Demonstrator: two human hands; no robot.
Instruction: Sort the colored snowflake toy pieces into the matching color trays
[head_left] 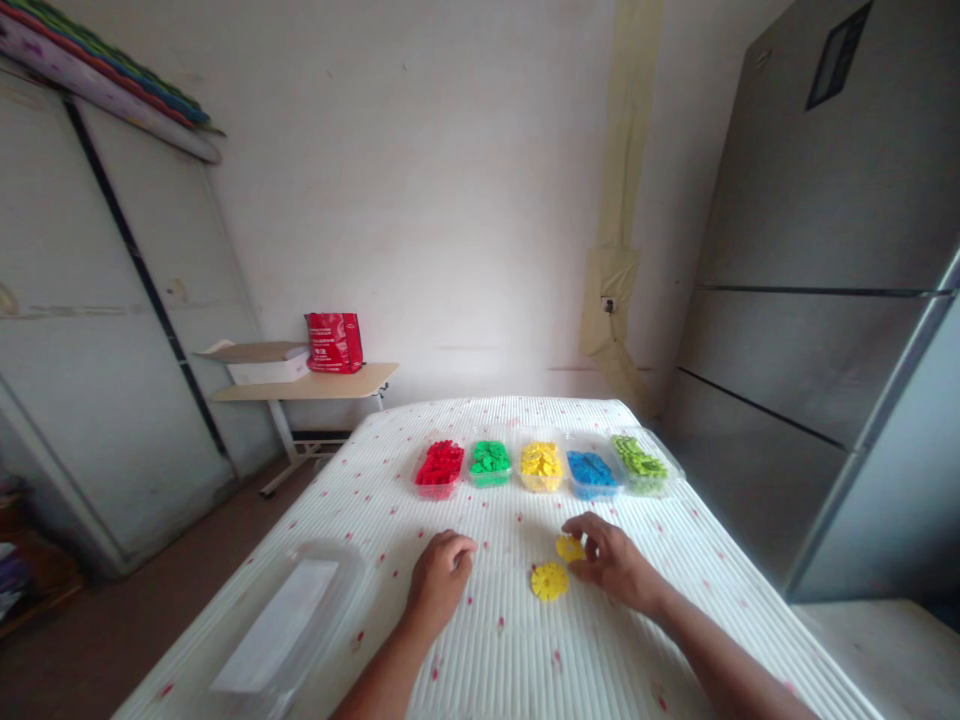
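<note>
red bag (334,343): white print, illegible | fridge badge (763,59): illegible

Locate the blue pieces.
In the head view, right of centre, the blue pieces sit in a clear tub between the yellow heap and the lime pieces, beyond the right hand.

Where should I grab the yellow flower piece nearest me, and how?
Probably pinch the yellow flower piece by opposite notched edges, coming down from the left: it lies flat, and the right hand and another yellow piece crowd its far right.
</note>
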